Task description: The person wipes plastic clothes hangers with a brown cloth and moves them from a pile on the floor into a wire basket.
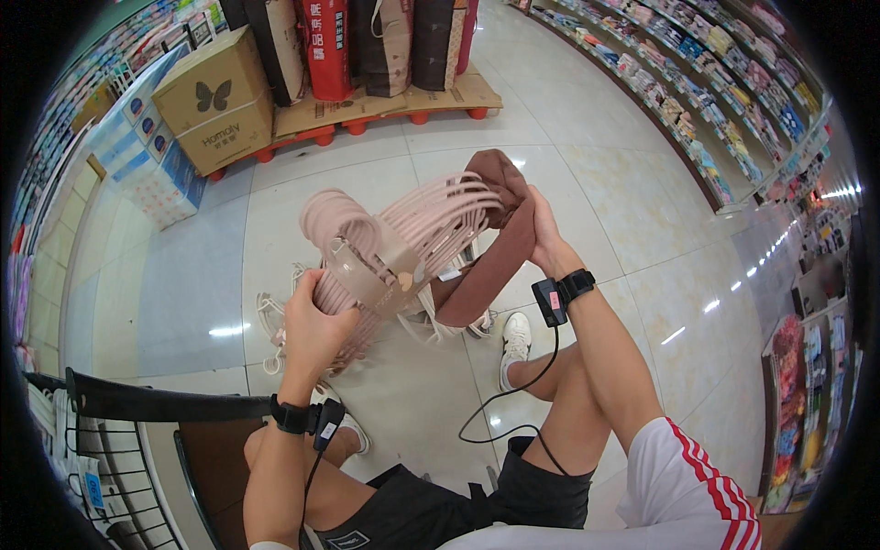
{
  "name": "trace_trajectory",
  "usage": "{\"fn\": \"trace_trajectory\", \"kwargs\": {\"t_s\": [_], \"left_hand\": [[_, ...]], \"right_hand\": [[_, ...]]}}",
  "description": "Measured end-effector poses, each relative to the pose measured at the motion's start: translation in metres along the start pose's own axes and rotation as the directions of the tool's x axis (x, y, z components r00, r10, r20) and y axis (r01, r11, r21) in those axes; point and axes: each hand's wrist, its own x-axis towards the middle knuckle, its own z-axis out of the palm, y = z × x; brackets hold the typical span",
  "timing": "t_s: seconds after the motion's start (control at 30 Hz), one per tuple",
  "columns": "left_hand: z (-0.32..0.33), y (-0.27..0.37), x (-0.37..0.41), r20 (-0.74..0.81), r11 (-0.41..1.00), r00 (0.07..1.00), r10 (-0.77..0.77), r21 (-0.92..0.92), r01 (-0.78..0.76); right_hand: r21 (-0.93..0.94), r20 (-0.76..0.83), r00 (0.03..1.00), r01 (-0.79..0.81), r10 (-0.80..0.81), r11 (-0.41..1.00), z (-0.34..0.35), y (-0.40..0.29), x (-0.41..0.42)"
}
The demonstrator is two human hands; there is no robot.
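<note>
A bundle of pale pink clothes hangers, with a beige paper band around its middle, is held up off the floor. My left hand is closed around the bundle's lower left part. A brown cloth piece loops at the bundle's right end, and my right hand grips its right edge; the fingers are mostly hidden behind the cloth. Beneath and behind the bundle, more light-coloured hangers lie on the floor, partly covered from view.
Ahead, tall bags stand on a cardboard-covered pallet with red feet, beside a carton and blue-white packs. Stocked shelves line the right. A black-edged wire rack is close at the lower left.
</note>
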Motion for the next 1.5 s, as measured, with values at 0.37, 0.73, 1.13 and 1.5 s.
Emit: {"fn": "trace_trajectory", "kwargs": {"t_s": [0.37,0.73,1.13,1.5], "left_hand": [[0.035,-0.009,0.000,0.660,0.310,0.690,-0.299,-0.616,0.724],[0.050,-0.033,0.000,0.788,-0.300,0.608,-0.095,-0.605,0.737],[0.040,-0.014,0.002,0.620,0.053,0.635,-0.460,-0.695,0.717],[0.033,-0.045,0.022,0.266,0.132,0.726,-0.634,-0.888,0.440]], "right_hand": [[-0.291,0.090,0.861,0.504,-0.501,0.814,0.076,0.031,-0.015],[-0.515,0.678,0.529,0.838,-0.511,0.184,0.123,0.063,-0.067],[-0.607,0.623,0.595,0.778,-0.508,0.165,0.127,0.068,-0.063],[-0.528,0.679,0.639,0.767,-0.361,0.365,0.132,0.092,-0.091]]}}
